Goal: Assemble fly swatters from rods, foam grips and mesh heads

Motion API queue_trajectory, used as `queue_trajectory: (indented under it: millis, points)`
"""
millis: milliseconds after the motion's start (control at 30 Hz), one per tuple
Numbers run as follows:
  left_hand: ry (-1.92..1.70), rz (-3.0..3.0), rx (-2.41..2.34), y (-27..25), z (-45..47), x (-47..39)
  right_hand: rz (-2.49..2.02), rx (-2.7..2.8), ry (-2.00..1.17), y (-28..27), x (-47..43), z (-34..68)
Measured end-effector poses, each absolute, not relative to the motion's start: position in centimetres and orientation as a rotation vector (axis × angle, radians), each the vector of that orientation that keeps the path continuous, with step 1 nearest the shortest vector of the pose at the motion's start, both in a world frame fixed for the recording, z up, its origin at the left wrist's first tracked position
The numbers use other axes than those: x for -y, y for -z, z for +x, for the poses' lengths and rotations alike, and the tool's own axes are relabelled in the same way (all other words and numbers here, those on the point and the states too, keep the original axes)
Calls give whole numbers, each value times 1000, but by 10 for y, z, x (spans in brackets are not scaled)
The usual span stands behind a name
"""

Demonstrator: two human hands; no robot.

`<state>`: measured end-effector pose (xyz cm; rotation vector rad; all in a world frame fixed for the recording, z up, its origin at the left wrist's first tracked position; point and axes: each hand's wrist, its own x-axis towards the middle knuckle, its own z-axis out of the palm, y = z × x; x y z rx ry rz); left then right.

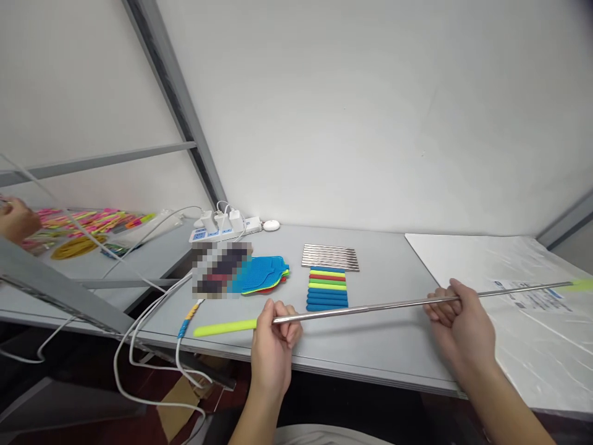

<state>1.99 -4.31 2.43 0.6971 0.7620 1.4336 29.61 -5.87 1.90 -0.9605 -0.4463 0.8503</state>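
Note:
Across the front of the table I hold a telescopic fly swatter [352, 312], its thin metal rod drawn out long. My left hand [275, 343] is closed round the rod beside the yellow-green handle [225, 328]. Farther along, my right hand [461, 327] wraps the rod with curled fingers. The yellow-green part at the rod's far end [582, 285] runs out of view at the right. Behind the rod lies a row of coloured handle grips [327, 289], below a row of short metal rods [330, 256]. Blue swatter heads [264, 273] are stacked to their left, with yellow and red edges showing.
A power strip [227, 228] with white plugs sits by the wall; white cables [123, 364] hang over the table's front left. A white plastic-wrapped sheet [491, 266] covers the right side. Beyond the metal frame [171, 80], another person's hand [18, 219] is near colourful sticks [92, 217].

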Motion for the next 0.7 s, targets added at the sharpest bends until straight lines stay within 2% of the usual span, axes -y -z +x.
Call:
queue_trajectory:
  millis: [133, 300, 700]
  points:
    - [-1437, 676, -802, -24, 24, 43, -949, 420, -823, -22, 62, 288]
    - [-1331, 638, -821, -17, 45, 53, -1010, 559, -1033, -17, 68, 242]
    - [-1533, 564, -882, -37, 12, 46, -1068, 786, -1061, -15, 73, 242]
